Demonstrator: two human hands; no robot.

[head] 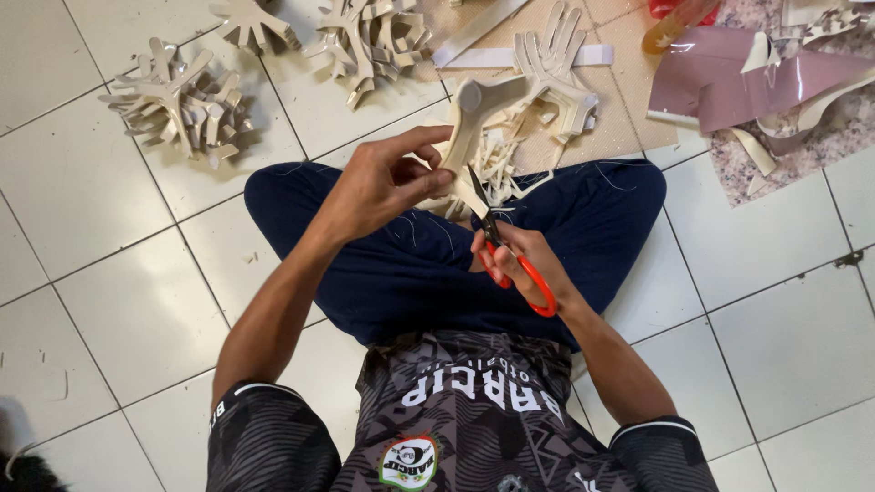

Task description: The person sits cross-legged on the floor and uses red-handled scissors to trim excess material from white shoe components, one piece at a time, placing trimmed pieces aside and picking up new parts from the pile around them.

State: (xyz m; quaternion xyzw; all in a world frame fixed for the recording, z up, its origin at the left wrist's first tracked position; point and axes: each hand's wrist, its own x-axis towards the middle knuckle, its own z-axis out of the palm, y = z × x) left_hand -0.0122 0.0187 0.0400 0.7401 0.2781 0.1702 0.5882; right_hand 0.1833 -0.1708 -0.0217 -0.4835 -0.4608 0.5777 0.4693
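we pinched the cream cutout (474, 114) in our left hand (383, 182), tilted so the scissors (510, 260) gripped by our right hand (519, 260) met its edge.

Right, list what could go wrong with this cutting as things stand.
1. The scissors in the right hand cut the beige cutout close to the left hand; its fingers could get nicked.
2. Offcut strips piling on the lap may snag the blades.
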